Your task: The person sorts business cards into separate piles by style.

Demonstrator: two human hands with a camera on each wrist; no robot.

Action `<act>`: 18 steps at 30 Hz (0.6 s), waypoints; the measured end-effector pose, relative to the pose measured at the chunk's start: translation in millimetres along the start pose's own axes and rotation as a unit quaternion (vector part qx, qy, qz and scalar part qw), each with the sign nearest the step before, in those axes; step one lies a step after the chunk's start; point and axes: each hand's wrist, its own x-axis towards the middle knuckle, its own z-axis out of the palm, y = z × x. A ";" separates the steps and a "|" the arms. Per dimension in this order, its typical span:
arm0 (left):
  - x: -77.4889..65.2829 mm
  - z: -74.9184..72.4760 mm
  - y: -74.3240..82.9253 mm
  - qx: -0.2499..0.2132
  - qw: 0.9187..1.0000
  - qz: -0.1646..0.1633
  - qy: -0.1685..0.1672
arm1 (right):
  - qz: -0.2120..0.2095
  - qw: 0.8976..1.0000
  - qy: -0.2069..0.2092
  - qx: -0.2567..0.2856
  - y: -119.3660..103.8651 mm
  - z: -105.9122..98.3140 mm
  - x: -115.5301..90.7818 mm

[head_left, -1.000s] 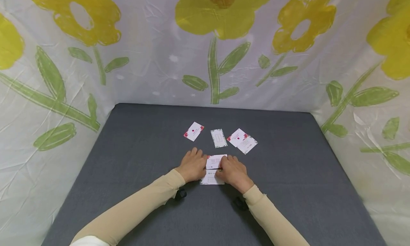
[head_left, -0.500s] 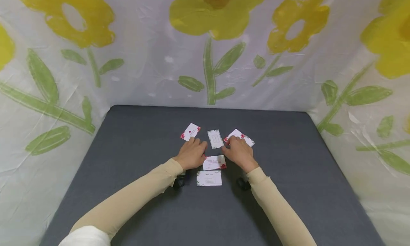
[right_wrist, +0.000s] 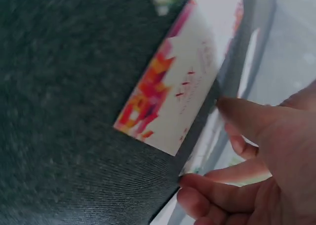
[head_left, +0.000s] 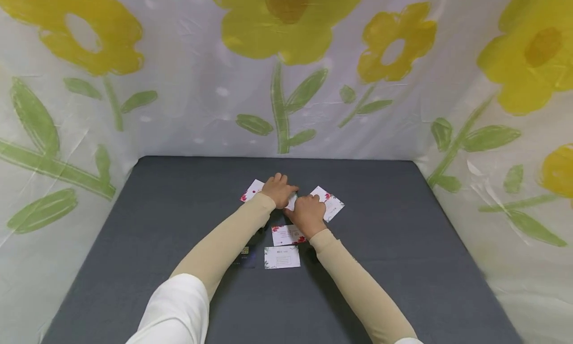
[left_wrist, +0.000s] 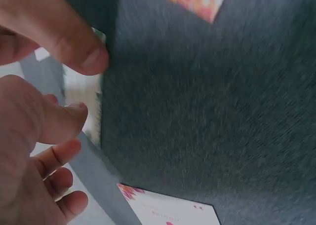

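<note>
In the head view, both hands meet over a white leaf-bordered card (head_left: 290,202), mostly hidden beneath them. My left hand (head_left: 277,190) holds its far left part, index finger bent along the back edge. From the right, my right hand (head_left: 308,215) grips it, thumb at the near edge. The left wrist view shows my left thumb over the white card (left_wrist: 84,94) and the right thumb near its upper end. In the right wrist view, thumb and fingers of my right hand (right_wrist: 261,151) are spread about the card's edge; the exact contact is blurred.
Closer to the body lie a red-flowered card (head_left: 286,234) and a leaf-cornered card (head_left: 282,257), one below the other. Another red-flowered card (head_left: 252,189) is at the far left; two overlapping cards (head_left: 331,207) are at the right. A dark card-like patch (head_left: 244,254) shows beside the left forearm.
Both hands have left the two near cards, which now lie one below the other, and moved forward together onto the middle back card. The head view has shifted slightly to the right.
</note>
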 end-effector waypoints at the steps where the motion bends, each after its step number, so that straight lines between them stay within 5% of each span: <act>1: 1.1 0.2 0.1 0.010 1.000 -0.004 -0.008 | -0.004 1.000 0.010 -0.002 -0.7 0.5 -0.5; 12: -8.4 -18.9 -1.4 0.023 1.000 -0.017 -0.012 | -0.007 1.000 -0.006 -0.003 0.8 0.2 7.7; 18: -6.9 -5.5 -18.2 0.026 0.999 -0.028 0.023 | -0.003 0.999 -0.032 0.011 0.3 1.0 9.7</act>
